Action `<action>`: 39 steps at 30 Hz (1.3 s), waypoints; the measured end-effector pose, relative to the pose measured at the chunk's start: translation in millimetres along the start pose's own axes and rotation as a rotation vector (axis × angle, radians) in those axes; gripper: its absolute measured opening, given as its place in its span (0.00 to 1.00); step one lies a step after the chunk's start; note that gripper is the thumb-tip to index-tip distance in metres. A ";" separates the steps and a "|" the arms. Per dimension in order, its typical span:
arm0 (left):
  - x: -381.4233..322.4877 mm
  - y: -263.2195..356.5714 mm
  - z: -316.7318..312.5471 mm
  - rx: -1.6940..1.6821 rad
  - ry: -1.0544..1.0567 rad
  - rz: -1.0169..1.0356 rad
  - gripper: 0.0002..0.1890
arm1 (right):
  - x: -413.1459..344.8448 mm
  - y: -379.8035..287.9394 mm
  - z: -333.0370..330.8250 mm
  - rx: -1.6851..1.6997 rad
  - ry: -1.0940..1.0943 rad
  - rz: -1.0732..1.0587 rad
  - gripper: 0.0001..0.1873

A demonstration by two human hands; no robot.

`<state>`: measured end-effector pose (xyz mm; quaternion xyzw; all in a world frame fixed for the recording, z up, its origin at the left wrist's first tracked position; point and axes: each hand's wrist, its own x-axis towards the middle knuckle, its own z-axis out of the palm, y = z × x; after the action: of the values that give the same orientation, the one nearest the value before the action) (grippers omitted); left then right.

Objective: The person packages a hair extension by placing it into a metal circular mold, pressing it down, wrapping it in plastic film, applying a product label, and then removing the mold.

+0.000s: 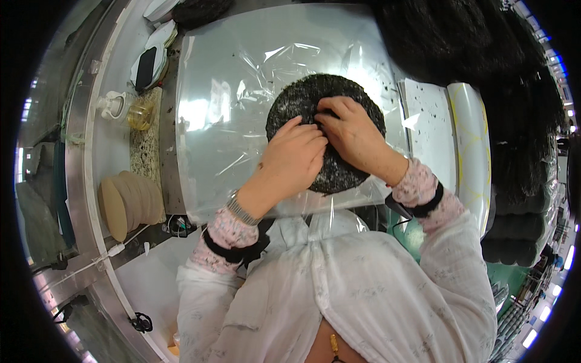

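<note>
A round, flat stack of dark, rough-surfaced sheets, seaweed-like in look (345, 177), lies on a clear plastic film (218, 149) spread over the worktop. My left hand (292, 159) rests on the stack's left part, fingers bent, the tips near its middle. My right hand (354, 136) comes in from the right, its thumb and fingers bent down at the stack's centre. The fingertips of both hands almost meet. Whether they pinch a piece of the dark material cannot be told, since the fingers cover that spot.
At left stand a phone (145, 68) on papers, a glass jar with yellow liquid (140, 115) and a row of round brown discs (131, 204). On the right are white sheets (431, 127), a plastic-film roll (472, 154) and a large heap of black material (454, 41).
</note>
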<state>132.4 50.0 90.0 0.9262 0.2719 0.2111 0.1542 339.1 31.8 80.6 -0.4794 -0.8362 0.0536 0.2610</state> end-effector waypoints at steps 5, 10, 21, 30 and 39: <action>-0.1 -11.8 6.0 0.002 0.041 -0.031 0.11 | 2.1 -0.7 4.4 -0.040 -0.090 0.040 0.17; 2.0 -11.3 16.4 0.052 0.034 -0.070 0.09 | 2.9 -2.3 7.8 -0.224 -0.190 0.037 0.24; -0.3 -33.0 -12.5 -0.272 0.053 -0.033 0.07 | 5.4 -6.5 -4.6 0.035 -0.274 -0.043 0.37; -15.3 -55.3 13.8 -0.243 0.272 0.226 0.04 | -2.7 -1.3 14.0 -0.148 -0.338 -0.087 0.41; 30.9 -40.2 15.5 0.071 0.340 -0.129 0.27 | -1.7 7.4 22.0 -0.269 -0.419 -0.114 0.44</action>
<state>145.7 97.2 70.0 0.8627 0.3600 0.3445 0.0863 334.8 37.9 58.6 -0.4403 -0.8973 0.0255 0.0185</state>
